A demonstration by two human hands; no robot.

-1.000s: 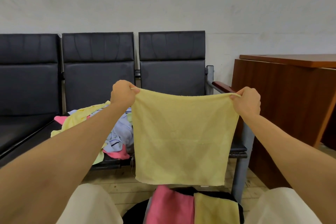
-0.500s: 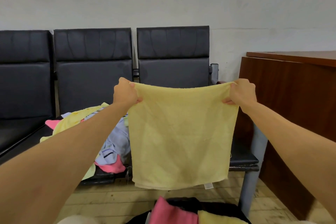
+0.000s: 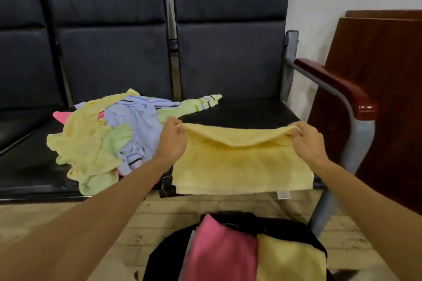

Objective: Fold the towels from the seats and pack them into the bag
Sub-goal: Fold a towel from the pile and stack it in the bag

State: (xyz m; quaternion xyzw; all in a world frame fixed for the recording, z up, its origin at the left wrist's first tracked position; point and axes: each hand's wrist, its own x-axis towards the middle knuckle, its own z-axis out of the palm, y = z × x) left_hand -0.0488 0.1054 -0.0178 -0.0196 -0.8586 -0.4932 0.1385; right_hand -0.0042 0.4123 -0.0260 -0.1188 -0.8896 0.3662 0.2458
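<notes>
While the unfolded pile of towels (image 3: 102, 141) waits on the middle seat (image 3: 32, 166) at far left, the towel in hand sits to its right, over the front of the end seat (image 3: 258, 112). The left hand (image 3: 174, 141) pinches the left end of the yellow towel (image 3: 242, 166), and the right hand (image 3: 307, 141) pinches the right end, both clenched on cloth. Between them the towel runs crosswise, its long axis left to right, doubled over so that the two layers hang down toward the person, with a white tag (image 3: 283, 194) at the lower right edge. Each hand is equally near its own end; I judge the next fold would bring one end across to the other. Directly below, on the floor, the black bag (image 3: 164, 255) stands open, holding a folded pink towel (image 3: 219, 248) on the left and a folded yellow one (image 3: 290, 260) on the right, side by side.
</notes>
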